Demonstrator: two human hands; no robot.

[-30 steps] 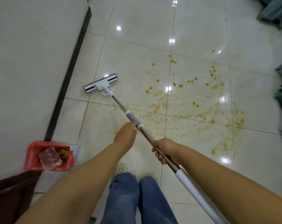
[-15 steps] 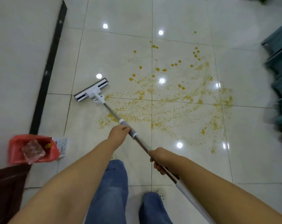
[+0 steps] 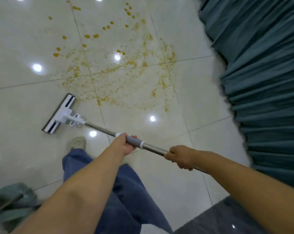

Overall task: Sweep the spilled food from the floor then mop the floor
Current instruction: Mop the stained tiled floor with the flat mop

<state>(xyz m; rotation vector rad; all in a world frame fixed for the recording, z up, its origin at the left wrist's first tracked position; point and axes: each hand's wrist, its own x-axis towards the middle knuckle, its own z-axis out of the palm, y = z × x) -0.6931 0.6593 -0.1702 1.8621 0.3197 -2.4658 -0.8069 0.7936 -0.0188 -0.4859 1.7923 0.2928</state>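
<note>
- Head view: one wide-angle camera at head height, facing forward and steeply down onto the floor point(image 3: 21, 105).
- Near range; curtain point(image 3: 261, 81) fills 3 o'clock.

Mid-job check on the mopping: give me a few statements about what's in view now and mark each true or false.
1. Both the left hand and the right hand hold the mop pole. True.
2. The mop head sits in the middle of the spill. False: it lies at the spill's near left edge.
3. The left hand grips the grey sleeve on the pole. True.
4. The floor is free of yellow stains. False: the spill covers parts of several tiles.
5. The teal curtain hangs on the left. False: it is on the right.
</note>
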